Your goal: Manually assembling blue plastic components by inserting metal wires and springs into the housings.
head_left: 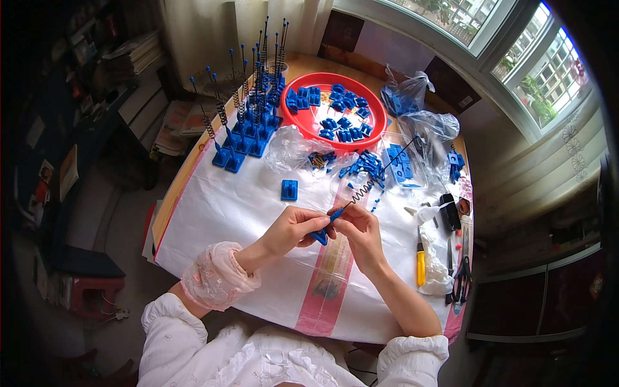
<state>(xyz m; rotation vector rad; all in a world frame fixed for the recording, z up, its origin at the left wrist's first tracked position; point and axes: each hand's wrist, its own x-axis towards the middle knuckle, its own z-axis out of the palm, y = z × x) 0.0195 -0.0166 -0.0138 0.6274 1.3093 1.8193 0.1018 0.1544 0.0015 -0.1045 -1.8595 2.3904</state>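
behind your work a crowd of finished blue bases with upright spring rods (pixel 248 109) already stands at the table's far left, while the red tray (pixel 380 116) and clear bags (pixel 412 122) look far from emptied of loose blue pieces. your left hand (pixel 293 227) pinches a small blue base (pixel 320 236) and your right hand (pixel 360 231) pinches the spring rod (pixel 374 177) at its lower end, both sets of fingers closed narrow, so this one seems mid-assembly with many left.
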